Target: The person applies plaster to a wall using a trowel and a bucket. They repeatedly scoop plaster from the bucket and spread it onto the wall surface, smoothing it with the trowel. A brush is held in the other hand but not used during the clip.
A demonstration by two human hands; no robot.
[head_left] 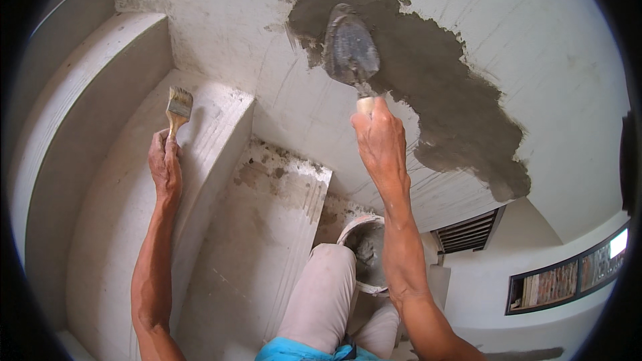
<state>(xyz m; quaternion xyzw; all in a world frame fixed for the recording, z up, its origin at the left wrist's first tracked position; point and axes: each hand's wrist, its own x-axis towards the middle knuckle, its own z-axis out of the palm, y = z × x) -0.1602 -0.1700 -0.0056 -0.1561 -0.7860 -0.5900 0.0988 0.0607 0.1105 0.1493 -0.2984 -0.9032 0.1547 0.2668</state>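
Note:
My right hand grips the pale handle of a trowel, its grey, mortar-smeared blade lying over the left part of a dark wet mortar patch on the wall. The blade looks slightly blurred; whether it presses flat on the mortar I cannot tell. In my left hand a paintbrush with a wooden handle points bristles up, in front of a concrete step and apart from the wall. Beside my knee a bucket holds wet grey mortar, partly hidden by my right forearm and leg.
Concrete steps rise on the left against the off-white wall. A lower step with stains and splashes lies by my leg. At lower right are a dark slatted vent and a long, dark-framed window.

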